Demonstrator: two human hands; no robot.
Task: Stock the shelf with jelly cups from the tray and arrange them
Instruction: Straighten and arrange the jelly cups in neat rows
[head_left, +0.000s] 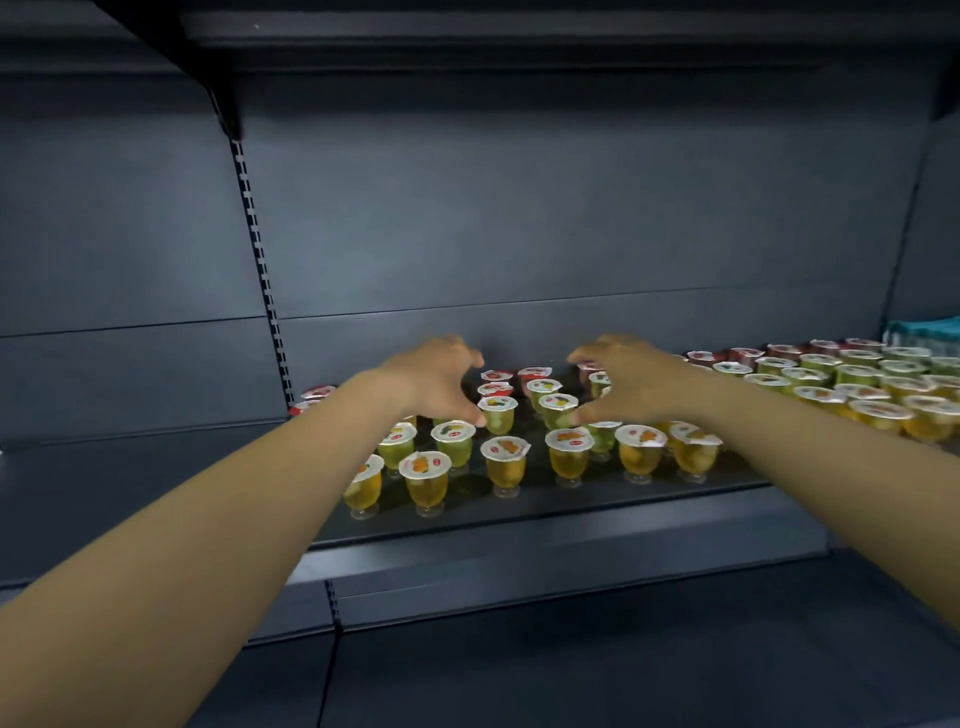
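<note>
Bare shelf (571, 512) lay before the jelly cups (506, 457). Left hand (436, 382) and right hand (631, 382) hovered spread-fingered, gripping nothing.

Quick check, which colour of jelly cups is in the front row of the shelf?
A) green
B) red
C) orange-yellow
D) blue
C: the front-row cups hold orange-yellow jelly, with green cups behind them and red cups at the back wall.

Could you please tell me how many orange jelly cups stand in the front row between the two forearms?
6 along the shelf front, left to right: first, second, third, fourth, fifth, sixth. The forearms may hide others.
</note>
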